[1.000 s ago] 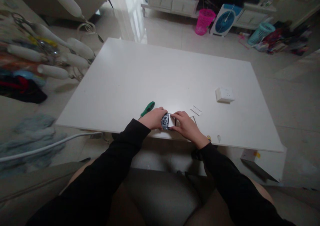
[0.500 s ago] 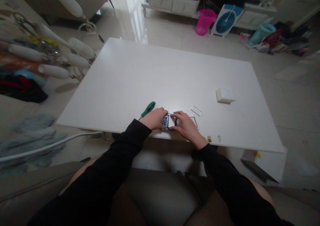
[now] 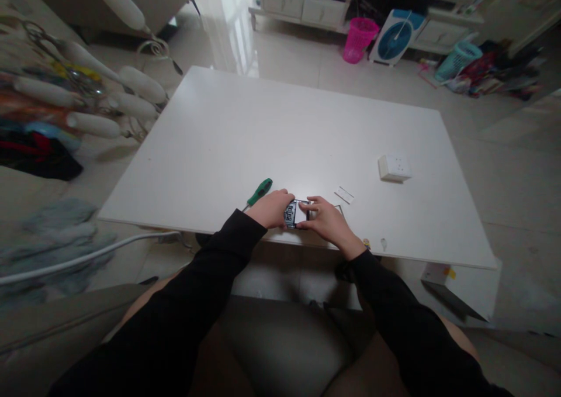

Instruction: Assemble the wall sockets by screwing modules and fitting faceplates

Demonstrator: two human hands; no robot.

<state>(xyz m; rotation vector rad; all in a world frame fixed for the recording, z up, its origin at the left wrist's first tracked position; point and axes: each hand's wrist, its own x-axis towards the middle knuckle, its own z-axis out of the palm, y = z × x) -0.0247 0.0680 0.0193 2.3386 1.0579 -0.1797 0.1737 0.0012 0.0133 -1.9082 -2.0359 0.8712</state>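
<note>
Near the table's front edge, both hands are at a small black-and-white rectangular panel (image 3: 300, 213). A dark pattern covers its left part, the right part is plain white, and its exact kind is unclear. My left hand (image 3: 274, 207) is closed around the left end. On the other side, my right hand (image 3: 323, 218) grips the right end between thumb and fingers. A green-handled screwdriver (image 3: 260, 192) lies just beyond my left hand, its shaft partly covered. Right of my right hand are a flat white strip (image 3: 344, 194) and a thin-edged frame piece (image 3: 340, 210), partly hidden.
A white socket box (image 3: 395, 168) stands on the white table (image 3: 284, 128) at right. By the front edge lie a small yellow figure (image 3: 367, 244) and a small clear piece (image 3: 384, 244). A lamp with white shades (image 3: 142, 84) stands left of the table.
My right hand has shifted slightly, its fingers moving a little on the panel's right end and its wrist covering more of the yellow figure. My left hand stays in place.
</note>
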